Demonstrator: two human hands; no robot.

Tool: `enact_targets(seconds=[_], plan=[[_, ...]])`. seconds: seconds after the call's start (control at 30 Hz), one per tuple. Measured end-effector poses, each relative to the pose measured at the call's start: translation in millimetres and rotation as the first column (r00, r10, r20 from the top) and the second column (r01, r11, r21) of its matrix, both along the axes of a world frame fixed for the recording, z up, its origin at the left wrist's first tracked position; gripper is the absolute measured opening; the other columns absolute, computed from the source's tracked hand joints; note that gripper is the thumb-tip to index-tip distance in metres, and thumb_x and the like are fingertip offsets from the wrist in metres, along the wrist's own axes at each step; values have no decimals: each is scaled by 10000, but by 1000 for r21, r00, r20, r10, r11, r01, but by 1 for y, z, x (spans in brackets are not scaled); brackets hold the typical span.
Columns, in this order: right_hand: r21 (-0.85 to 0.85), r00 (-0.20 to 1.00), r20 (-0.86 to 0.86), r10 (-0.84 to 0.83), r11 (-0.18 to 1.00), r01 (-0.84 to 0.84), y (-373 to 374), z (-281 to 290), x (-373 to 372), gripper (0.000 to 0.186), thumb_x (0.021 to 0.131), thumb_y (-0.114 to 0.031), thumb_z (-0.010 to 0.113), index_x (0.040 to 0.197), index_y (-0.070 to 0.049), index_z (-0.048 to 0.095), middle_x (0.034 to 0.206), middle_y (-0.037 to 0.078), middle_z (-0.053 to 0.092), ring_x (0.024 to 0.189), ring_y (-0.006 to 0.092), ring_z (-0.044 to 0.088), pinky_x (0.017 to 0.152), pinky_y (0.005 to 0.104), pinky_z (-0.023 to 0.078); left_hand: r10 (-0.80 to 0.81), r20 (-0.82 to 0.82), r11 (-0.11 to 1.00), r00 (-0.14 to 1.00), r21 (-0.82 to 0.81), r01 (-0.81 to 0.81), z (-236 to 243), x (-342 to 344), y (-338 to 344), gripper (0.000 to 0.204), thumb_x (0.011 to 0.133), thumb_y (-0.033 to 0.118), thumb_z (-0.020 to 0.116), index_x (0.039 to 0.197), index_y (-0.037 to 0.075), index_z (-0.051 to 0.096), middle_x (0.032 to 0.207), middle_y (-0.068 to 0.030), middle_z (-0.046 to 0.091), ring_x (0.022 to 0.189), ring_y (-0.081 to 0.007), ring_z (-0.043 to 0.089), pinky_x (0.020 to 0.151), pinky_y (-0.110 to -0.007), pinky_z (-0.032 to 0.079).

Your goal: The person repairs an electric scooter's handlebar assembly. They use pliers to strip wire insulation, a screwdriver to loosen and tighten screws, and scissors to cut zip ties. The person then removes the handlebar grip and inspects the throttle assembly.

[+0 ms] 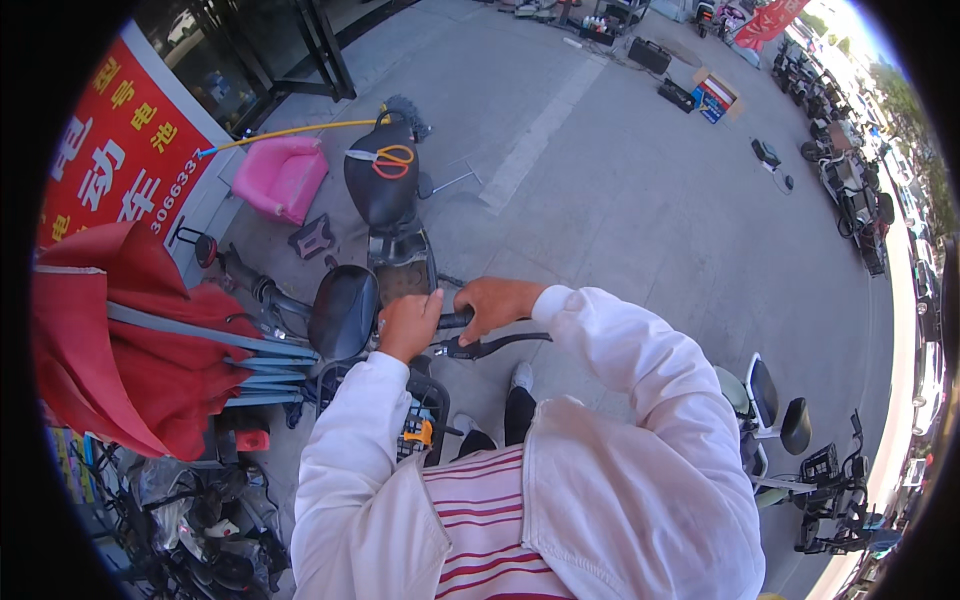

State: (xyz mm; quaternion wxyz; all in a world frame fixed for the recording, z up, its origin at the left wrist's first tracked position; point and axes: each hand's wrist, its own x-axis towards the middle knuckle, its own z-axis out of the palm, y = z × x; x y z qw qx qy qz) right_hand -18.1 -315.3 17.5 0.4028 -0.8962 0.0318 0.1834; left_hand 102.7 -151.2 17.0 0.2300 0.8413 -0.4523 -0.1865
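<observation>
An electric scooter with a black seat (375, 205) stands in front of me. Its handlebar carries a black grip (456, 319), and a black brake lever (515, 341) sticks out beside it. My left hand (406, 326) is wrapped round the handlebar at the inner end of the grip, thumb along it. Closed over the outer end is my right hand (492, 304), with its fingertips partly hidden. Left of my left hand is a dark oval panel (343, 311) of the scooter's front. Orange-handled scissors (392, 161) lie on the seat.
A black basket (436, 392) with an orange-yellow tool (418, 434) sits below my left hand. To the left are a folded red umbrella (150, 350), a pink chair (281, 180) and a yellow pole (300, 133). Parked scooters (850, 190) line the right; boxes (714, 97) stand far off.
</observation>
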Motion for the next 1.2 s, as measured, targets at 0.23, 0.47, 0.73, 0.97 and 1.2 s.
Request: enact_targets(seconds=[0.23, 0.47, 0.73, 0.97, 1.2], plan=[[314, 930, -321, 177, 947, -72, 1, 8, 24, 375, 793, -321, 761, 915, 13, 642, 755, 95, 679, 669, 168, 672, 566, 312, 550, 22, 45, 999, 999, 36, -24, -6, 3, 8, 530, 967, 409, 403, 727, 41, 700, 717, -216, 648, 704, -437, 624, 665, -534, 451], [715, 817, -442, 371, 696, 70, -18, -29, 28, 347, 859, -368, 694, 890, -25, 652, 694, 89, 670, 542, 150, 630, 499, 291, 513, 33, 103, 996, 994, -81, -25, -2, -5, -4, 540, 961, 401, 438, 641, 22, 649, 598, -208, 588, 581, -411, 589, 574, -506, 423], [663, 813, -465, 349, 746, 59, -23, -24, 27, 490, 865, -516, 664, 858, -27, 632, 672, 89, 627, 569, 174, 631, 522, 301, 511, 83, 137, 994, 987, -87, -72, -14, -1, -2, 497, 944, 354, 498, 576, 44, 625, 570, -186, 583, 544, -406, 583, 534, -498, 425], [167, 955, 41, 293, 941, -296, -16, -40, 25, 444, 840, -453, 670, 860, -10, 652, 696, 155, 659, 668, 285, 678, 566, 410, 516, 103, 31, 992, 994, -76, -101, -20, 3, -5, 508, 947, 359, 488, 572, 40, 613, 539, -179, 563, 500, -388, 565, 509, -480, 413], [-257, 879, 302, 369, 919, -298, -22, -20, 13, 341, 789, -381, 692, 773, -41, 665, 705, 142, 667, 679, 314, 672, 577, 434, 523, 137, 44, 989, 990, -60, -135, -16, -4, -10, 498, 938, 376, 499, 600, 33, 624, 551, -192, 553, 516, -393, 565, 516, -477, 406]])
